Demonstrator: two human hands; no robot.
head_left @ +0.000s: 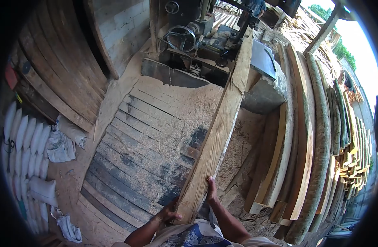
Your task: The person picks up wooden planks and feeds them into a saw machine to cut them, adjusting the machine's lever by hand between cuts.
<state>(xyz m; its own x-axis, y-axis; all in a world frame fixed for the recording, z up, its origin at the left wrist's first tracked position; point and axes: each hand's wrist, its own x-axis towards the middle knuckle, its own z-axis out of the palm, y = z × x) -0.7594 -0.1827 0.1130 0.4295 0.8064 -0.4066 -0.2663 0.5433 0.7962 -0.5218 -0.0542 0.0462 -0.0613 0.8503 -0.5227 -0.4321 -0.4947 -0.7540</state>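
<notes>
A long, rough-sawn timber beam [215, 142] stretches from my body up to a sawing machine [215, 41], where its far end rests. My left hand [167, 213] grips the beam's near end from the left side, thumb over the top face. On the opposite edge, my right hand [212, 190] holds it a little farther along, thumb up against the side. The undersides of both hands are hidden by the wood. A handwheel [181, 39] sits on the machine's left part.
Sawdust covers the slatted wooden floor [135, 144]. Sawn timbers and logs [320, 136] lie stacked on the right. Full white sacks [28, 140] are piled at left, below leaning planks [57, 61]. A concrete block [265, 94] stands beside the beam. Another person [255, 6] is beyond the machine.
</notes>
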